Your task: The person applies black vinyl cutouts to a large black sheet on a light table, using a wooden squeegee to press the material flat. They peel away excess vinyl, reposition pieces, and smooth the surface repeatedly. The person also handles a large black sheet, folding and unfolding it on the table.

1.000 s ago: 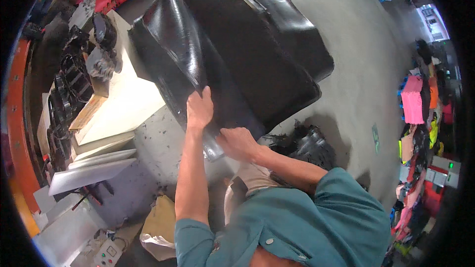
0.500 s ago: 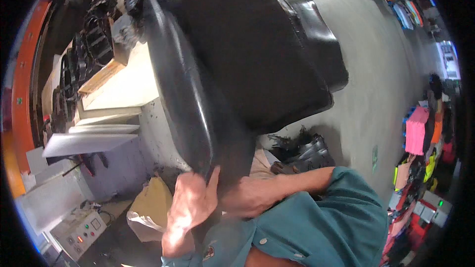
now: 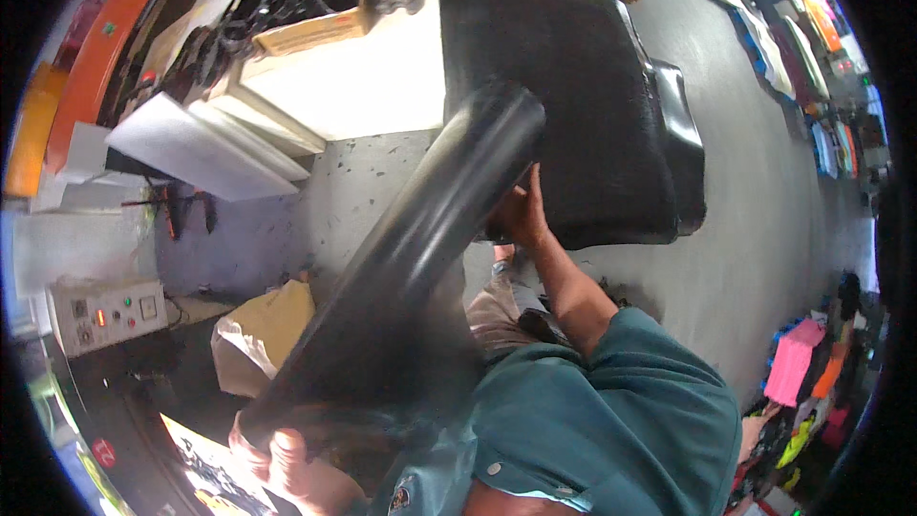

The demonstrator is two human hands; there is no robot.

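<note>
A glossy black sheet [image 3: 401,239], bent over into a rounded fold, slants across the middle in front of my body. My left hand [image 3: 287,468] is closed on its lower end at the bottom left, the thumb showing on top. Farther up, my right hand [image 3: 523,215] grips the sheet's right side, with some fingers hidden behind it. Beyond the fold lies a broad stack of black sheets [image 3: 583,115] with a drooping right edge. The held sheet's lower part blurs against my green shirt.
At left are a pale-topped table [image 3: 373,86] with black moulded parts, white boards [image 3: 201,148] and a control box [image 3: 110,315] with lights. A yellowish bag [image 3: 263,334] sits below. Grey floor [image 3: 745,191] runs along the right, with colourful piles [image 3: 793,363] beyond.
My hands have moved apart: the left down and left, the right up and away. The held sheet now slants between them as a rounded fold. My view has shifted.
</note>
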